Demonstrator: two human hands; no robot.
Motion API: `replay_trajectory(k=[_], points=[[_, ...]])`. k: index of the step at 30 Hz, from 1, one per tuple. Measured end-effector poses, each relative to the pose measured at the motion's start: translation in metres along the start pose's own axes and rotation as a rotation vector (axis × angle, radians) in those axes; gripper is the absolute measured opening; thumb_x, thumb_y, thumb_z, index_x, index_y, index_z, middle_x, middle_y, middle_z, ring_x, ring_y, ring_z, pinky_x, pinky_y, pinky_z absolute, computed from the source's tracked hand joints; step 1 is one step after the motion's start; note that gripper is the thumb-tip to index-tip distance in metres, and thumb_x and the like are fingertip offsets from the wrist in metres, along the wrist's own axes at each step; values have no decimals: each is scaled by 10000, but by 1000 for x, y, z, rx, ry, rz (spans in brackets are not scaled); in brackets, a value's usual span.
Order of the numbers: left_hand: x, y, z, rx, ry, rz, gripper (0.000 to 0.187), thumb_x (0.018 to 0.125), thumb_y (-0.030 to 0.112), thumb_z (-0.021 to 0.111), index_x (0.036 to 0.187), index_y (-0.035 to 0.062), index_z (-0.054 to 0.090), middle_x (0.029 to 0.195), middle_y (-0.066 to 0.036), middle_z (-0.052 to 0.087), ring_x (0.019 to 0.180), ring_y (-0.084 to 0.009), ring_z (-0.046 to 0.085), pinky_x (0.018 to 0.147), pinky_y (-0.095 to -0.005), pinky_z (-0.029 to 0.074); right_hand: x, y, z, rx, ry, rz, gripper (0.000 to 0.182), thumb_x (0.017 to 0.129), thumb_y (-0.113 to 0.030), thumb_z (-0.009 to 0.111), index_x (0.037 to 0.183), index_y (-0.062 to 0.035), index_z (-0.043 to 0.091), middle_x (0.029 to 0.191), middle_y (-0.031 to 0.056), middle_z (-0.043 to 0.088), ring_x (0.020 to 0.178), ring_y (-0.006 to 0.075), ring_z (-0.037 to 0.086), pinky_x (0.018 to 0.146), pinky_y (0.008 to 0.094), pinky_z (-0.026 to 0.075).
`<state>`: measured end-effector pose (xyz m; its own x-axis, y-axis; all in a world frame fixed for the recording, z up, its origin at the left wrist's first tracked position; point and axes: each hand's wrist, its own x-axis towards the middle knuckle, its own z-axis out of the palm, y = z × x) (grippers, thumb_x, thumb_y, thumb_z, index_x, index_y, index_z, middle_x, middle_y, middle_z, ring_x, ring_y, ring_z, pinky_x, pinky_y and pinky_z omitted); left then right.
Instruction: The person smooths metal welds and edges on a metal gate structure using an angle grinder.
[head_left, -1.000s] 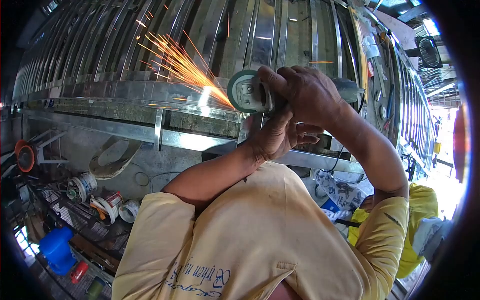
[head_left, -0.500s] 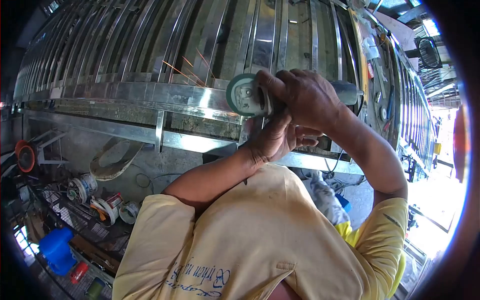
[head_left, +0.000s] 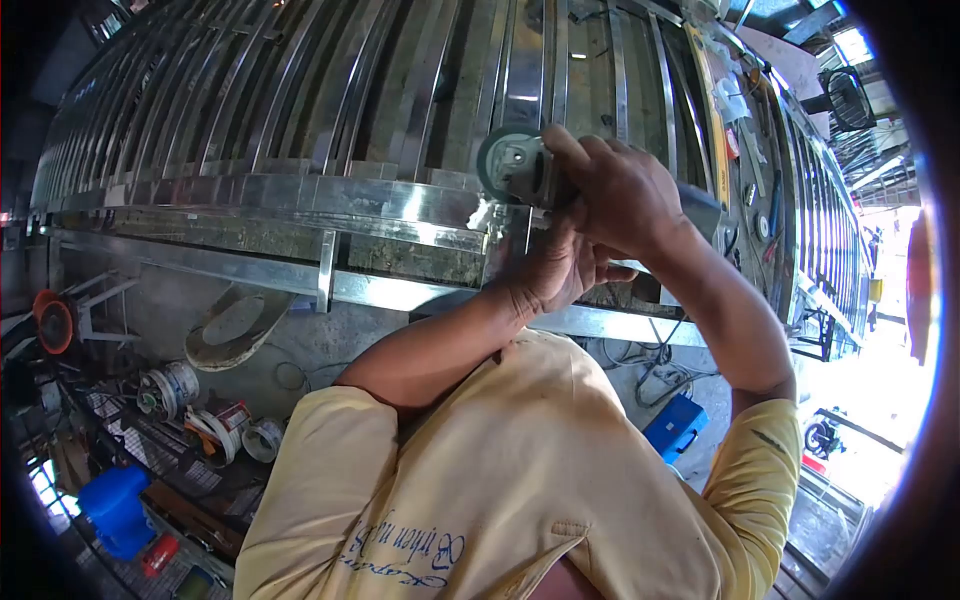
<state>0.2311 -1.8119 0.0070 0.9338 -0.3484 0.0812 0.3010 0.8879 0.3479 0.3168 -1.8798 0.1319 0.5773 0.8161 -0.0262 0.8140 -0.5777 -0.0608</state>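
Observation:
An angle grinder with a green-rimmed disc is held over the near rail of a shiny metal frame. My right hand wraps over the grinder's body from above, fingers closed. Below it, my left hand is closed at the grinder's underside near the head, its grip partly hidden by the tool and my right hand. The disc overlaps the upright bars just above the rail, close to a bright, scuffed joint. No sparks show.
A blue toolbox and cables lie on the floor beyond my right side. Wire spools, a blue container and an oval ring are at left. A yellow level and small tools lie along the bench at right.
The grinder and both hands have shifted slightly up and right, off the rail's edge. The sparks have stopped. The blue toolbox has come into fuller view.

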Motion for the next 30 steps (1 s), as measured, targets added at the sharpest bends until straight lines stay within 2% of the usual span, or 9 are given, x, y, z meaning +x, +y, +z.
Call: replay_trajectory(k=[2,6,9,10,14,17,21,26,30], points=[[-4,1,10,4,88,-26,728,933,681,527,1429,154,451,1296,-55,625,1146,-218,635,926,-421,517,-9,-9,-9,80,21,122,650,767,-205,737,1350,-189,450,1041,144,669,999,394,676,800,480,555],[-22,-2,28,82,205,-143,556,974,564,563,1365,174,498,1237,-26,642,1078,-167,657,837,-402,552,-43,-20,-15,279,-9,341,722,720,-226,759,1357,-154,427,1082,201,677,951,457,666,758,522,543],[-43,-3,43,144,228,-321,539,977,559,566,1340,163,520,1183,-39,665,1023,-166,680,794,-388,554,-69,-31,-19,361,-45,436,773,728,-268,762,1401,-125,409,1084,218,674,957,457,668,761,522,541],[-49,-4,42,115,149,-388,560,976,564,567,1342,142,523,1135,-57,676,961,-168,689,763,-364,548,-74,-35,-19,345,-115,534,842,718,-324,787,1429,-95,398,1093,220,674,974,453,666,771,514,540],[-70,11,52,73,143,-677,578,973,565,577,1340,123,517,1097,-66,667,887,-164,668,714,-330,536,-88,-58,-23,448,-159,661,881,695,-348,815,1428,-88,403,1091,211,672,974,450,666,771,499,538],[-88,26,53,-24,102,-763,615,955,593,587,1337,116,516,1106,-57,649,902,-152,654,707,-312,528,-89,-77,-27,495,-191,721,884,667,-332,828,1404,-74,414,1061,222,666,952,459,662,762,502,535],[-101,57,46,12,32,-1000,639,951,617,577,1329,105,518,1134,-55,627,950,-105,615,740,-258,511,-72,-106,-36,489,-182,802,873,663,-336,830,1392,-68,430,1023,215,663,898,446,667,737,503,534],[-109,90,36,6,-120,-1169,659,943,660,549,1323,122,527,1135,-50,622,994,-123,616,777,-258,508,-58,-134,-36,463,-221,885,878,670,-407,830,1382,-55,456,975,191,659,881,423,665,734,498,527],[-115,91,31,-92,-140,-1140,640,962,626,544,1343,112,516,1178,-57,622,1050,-149,616,822,-301,517,-50,-143,-37,421,-263,886,840,696,-390,802,1384,-50,460,978,176,655,865,416,659,736,488,525]])
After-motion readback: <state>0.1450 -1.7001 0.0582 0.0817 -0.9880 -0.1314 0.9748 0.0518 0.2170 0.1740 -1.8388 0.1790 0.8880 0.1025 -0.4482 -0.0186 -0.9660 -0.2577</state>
